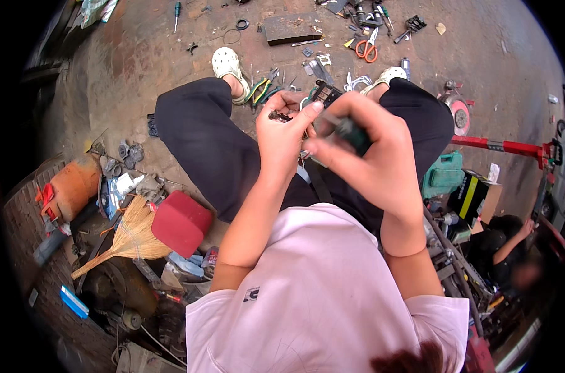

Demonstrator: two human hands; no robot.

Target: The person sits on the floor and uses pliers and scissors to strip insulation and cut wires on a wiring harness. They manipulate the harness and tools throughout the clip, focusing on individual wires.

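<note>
My left hand is closed in front of my lap around a small dark mechanical part, largely hidden by the fingers. Beyond the fingertips shows a black block-like piece with metal spots; I cannot tell whether it is joined to the part. My right hand curls round a dark green tool handle, smeared by motion, which looks like a screwdriver's. Its tip is hidden where the two hands meet. Just past my hands, pliers with green and yellow grips lie on the ground.
Orange-handled scissors, a grey block and a screwdriver lie ahead. To the left are a straw broom and a red seat. On the right are a red bar, a green case and another person.
</note>
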